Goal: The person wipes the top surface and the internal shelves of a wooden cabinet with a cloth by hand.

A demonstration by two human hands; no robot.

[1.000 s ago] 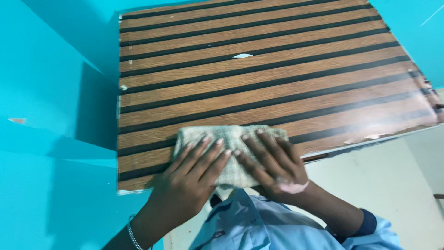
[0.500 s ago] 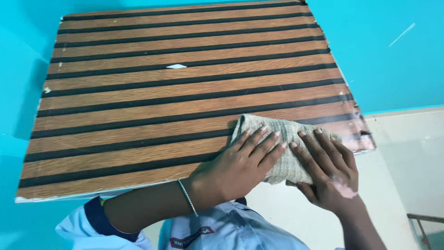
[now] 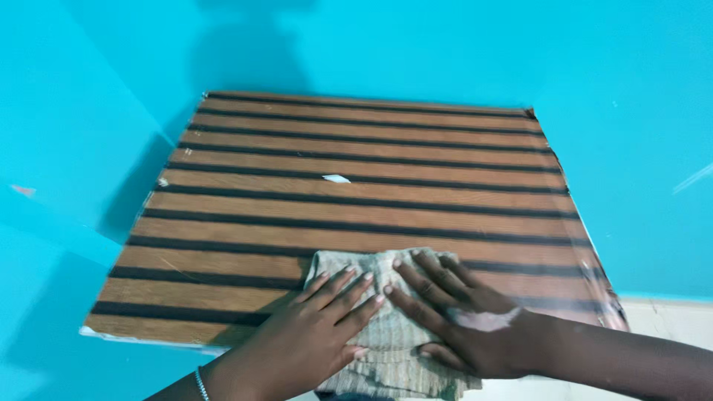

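Turquoise wall [image 3: 67, 134] at 9 o'clock and behind. Striped brown-black tabletop [image 3: 356, 200] fills centre, small white chip [image 3: 336, 178] near middle. Left hand [image 3: 312, 338] at 6 o'clock, fingers spread, palm flat on folded beige cloth [image 3: 386, 327]; thin bracelet [image 3: 200, 382] on wrist. Cloth lies at table's near edge, overhanging it. Right hand [image 3: 453, 319] just beside at 5 o'clock, spread flat, pressing same cloth.

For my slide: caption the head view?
Both hands press a folded beige cloth flat on a striped wooden tabletop.
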